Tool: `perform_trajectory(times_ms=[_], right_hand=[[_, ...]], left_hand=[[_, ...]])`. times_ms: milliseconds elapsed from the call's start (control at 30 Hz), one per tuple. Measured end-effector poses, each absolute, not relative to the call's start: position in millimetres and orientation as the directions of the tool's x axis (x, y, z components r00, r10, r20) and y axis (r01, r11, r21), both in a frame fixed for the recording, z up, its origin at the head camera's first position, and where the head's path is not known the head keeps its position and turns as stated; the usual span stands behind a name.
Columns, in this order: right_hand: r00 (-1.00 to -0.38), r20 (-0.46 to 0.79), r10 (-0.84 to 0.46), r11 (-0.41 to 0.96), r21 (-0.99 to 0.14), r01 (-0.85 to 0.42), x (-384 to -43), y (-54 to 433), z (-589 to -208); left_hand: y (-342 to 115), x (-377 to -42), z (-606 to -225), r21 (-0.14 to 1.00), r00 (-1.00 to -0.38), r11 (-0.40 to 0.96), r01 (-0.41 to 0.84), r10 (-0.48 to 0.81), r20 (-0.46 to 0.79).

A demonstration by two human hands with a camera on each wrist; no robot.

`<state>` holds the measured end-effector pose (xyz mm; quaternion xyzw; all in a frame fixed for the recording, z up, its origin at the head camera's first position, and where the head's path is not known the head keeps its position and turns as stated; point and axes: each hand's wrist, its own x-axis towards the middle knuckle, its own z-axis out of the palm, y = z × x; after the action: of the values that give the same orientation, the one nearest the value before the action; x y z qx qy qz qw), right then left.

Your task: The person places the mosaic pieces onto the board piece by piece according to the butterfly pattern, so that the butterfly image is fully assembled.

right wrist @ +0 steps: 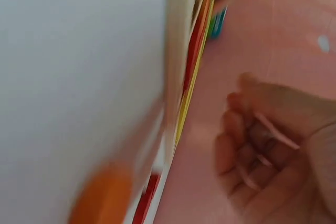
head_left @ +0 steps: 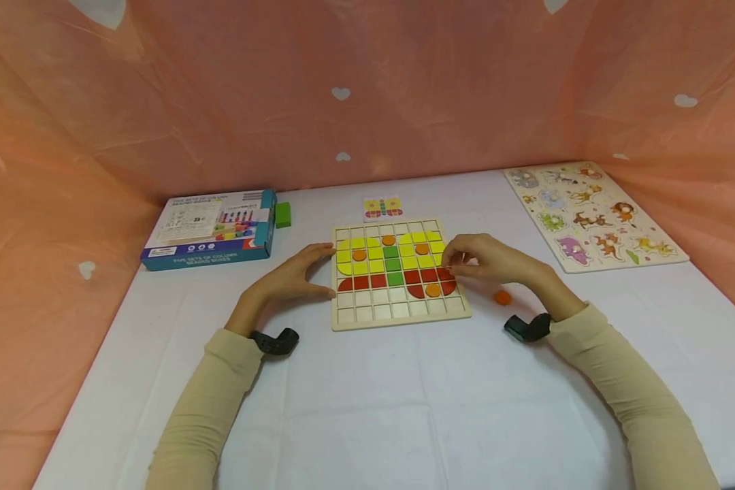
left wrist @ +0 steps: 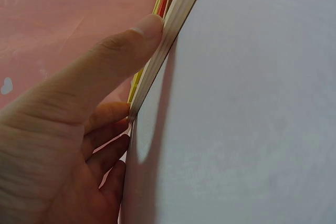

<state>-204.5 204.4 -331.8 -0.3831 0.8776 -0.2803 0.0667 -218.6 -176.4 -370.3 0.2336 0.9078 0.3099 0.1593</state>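
Observation:
A wooden grid board (head_left: 373, 315) lies on the white table, bearing yellow, green and red pieces and several orange discs (head_left: 433, 290) in a butterfly-like pattern. My left hand (head_left: 288, 275) is at its left edge; in the left wrist view the thumb (left wrist: 147, 27) and fingers touch that edge, spread apart. Over the board's right side is my right hand (head_left: 484, 258), its thumb and index tips together near a red piece (head_left: 448, 286). In the right wrist view its fingers curl and no piece shows between them. A loose orange piece (head_left: 502, 297) lies on the table below this hand.
Behind the board lies a small pattern card (head_left: 382, 209). At the left are a boxed bead set (head_left: 208, 231) and a green block (head_left: 283, 215). An animal puzzle board (head_left: 594, 214) lies at the right. An orange cloth (head_left: 367, 82) hangs behind the table.

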Motion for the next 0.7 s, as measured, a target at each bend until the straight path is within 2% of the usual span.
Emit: perform_trajectory(times_ms=[233,500,700], right_hand=[[-0.772,0.191,-0.607,0.566,-0.577,-0.588,-211,248,-326],[-0.853,0.173,-0.492,0.656,-0.571,-0.494,-212,283,-327],[-0.876,0.152,-0.457,0.68,-0.575,-0.455,-212,297,-331]], left_hand=[[-176,-218,-370,0.639,-0.841,0.698,0.323,0.522,-0.144],[-176,-217,-369,0.641,-0.846,0.701,0.312,0.513,-0.149],[-176,-218,-370,0.638,-0.847,0.703,0.314,0.511,-0.147]])
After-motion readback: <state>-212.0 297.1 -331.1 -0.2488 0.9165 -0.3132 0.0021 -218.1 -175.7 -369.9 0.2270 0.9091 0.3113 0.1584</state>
